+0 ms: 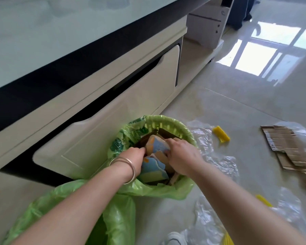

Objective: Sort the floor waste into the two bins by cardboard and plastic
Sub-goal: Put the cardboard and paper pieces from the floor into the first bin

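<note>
Now: left hand (134, 156) and right hand (180, 158) both clamp printed card (157, 147) inside green-lined bin (175, 123) | glossy tile floor (237, 106): plastic film (217, 163), cardboard (286, 147), yellow clip (221, 133) | cream cabinet (113, 103) beside bin.

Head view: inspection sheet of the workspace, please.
Surface: glossy pale tiled floor, window reflection at far right.
Job's things: bin with green liner holds printed cardboard pieces; a second green bag lies at lower left; flat brown cardboard on the floor at right; clear plastic film beside the bin and at lower right.
Clutter: yellow plastic pieces on the floor.
Grippers: left hand, bangles on its wrist, and right hand both inside the bin, each with a grip on the cardboard pieces.
Cables: nothing seen.
Surroundings: cream cabinet with drawer behind the bin.
</note>
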